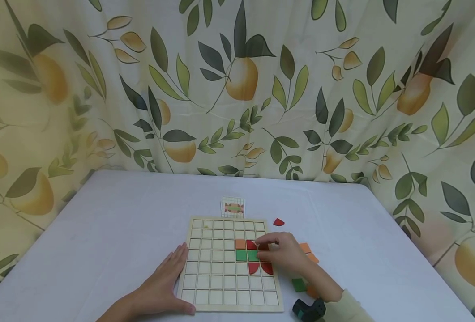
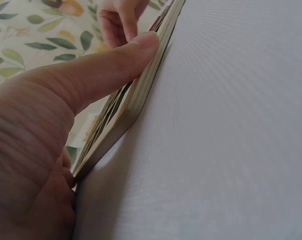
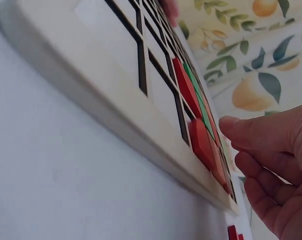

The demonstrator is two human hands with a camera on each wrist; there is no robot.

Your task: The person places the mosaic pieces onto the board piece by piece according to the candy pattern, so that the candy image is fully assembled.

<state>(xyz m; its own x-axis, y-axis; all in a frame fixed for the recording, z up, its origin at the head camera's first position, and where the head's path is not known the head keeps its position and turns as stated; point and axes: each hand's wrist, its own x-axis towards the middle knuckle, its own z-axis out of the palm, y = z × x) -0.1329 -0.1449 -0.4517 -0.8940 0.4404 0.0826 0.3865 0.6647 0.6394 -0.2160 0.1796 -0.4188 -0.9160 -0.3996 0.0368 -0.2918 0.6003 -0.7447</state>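
A wooden grid board (image 1: 213,308) lies on the white-covered table. My left hand (image 1: 162,281) rests along its left side with fingers straight, the thumb on the near edge by the corner. Over the right part of the grid, my right hand (image 1: 283,252) has its thumb and forefinger apart around a red piece (image 1: 263,246), partly hidden by them. Beside that sit an orange square (image 1: 240,243) and a red quarter-round (image 1: 251,244). Green squares (image 1: 241,255) fill cells in the row below, and red quarter-rounds (image 1: 254,268) lie nearer me.
A small pattern card (image 1: 233,208) lies beyond the board. To the right are a loose red quarter-round (image 1: 279,222), orange pieces (image 1: 305,247) and a green square (image 1: 299,285). A black device (image 1: 309,309) is at the right wrist. A leaf-and-fruit patterned curtain (image 1: 245,134) hangs behind.
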